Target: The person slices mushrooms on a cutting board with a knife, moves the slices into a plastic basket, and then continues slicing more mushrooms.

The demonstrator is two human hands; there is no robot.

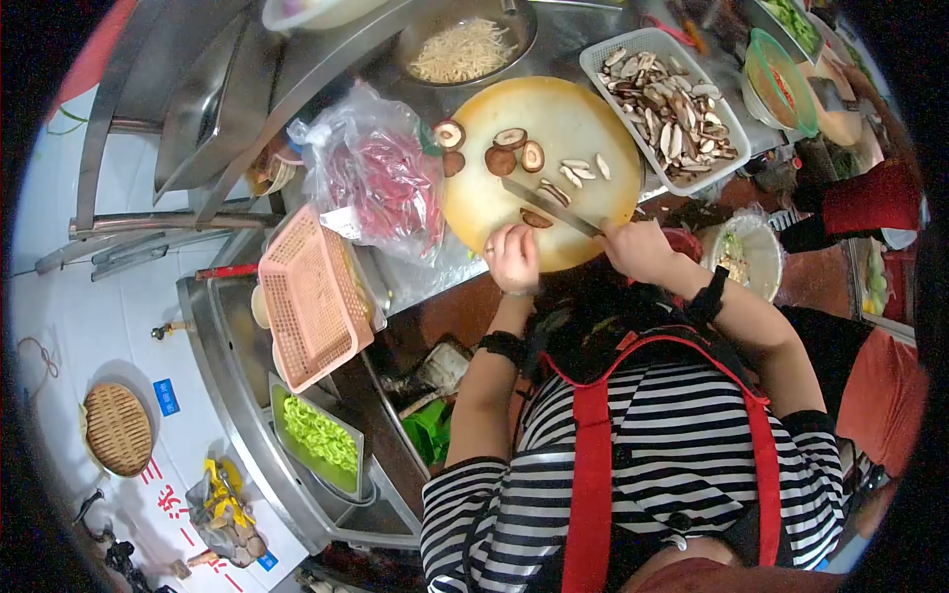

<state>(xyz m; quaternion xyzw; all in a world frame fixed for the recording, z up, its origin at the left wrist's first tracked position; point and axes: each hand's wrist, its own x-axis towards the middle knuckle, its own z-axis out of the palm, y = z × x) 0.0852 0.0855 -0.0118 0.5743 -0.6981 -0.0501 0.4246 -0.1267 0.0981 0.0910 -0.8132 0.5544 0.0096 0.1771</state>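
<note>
A round yellowish cutting board (474, 212) lies on the metal counter in front of me. My right hand (638, 249) is closed around the handle of a kitchen knife (556, 208), whose blade points left across the board. At the board's near edge my left hand (512, 259) has its fingers curled against a brown shiitake mushroom (536, 219) beside the blade. Several mushroom halves (509, 138) lie farther back, next to a whole brown cap (500, 161). Pale mushroom slices (583, 171) are scattered right of the blade.
A white basket (727, 163) of sliced mushrooms stands right of the board. Left are a bag of reddish food (381, 178) and a pink basket (316, 336). A metal bowl (524, 49) of pale strips sits behind. A person's red sleeve (870, 203) shows at right.
</note>
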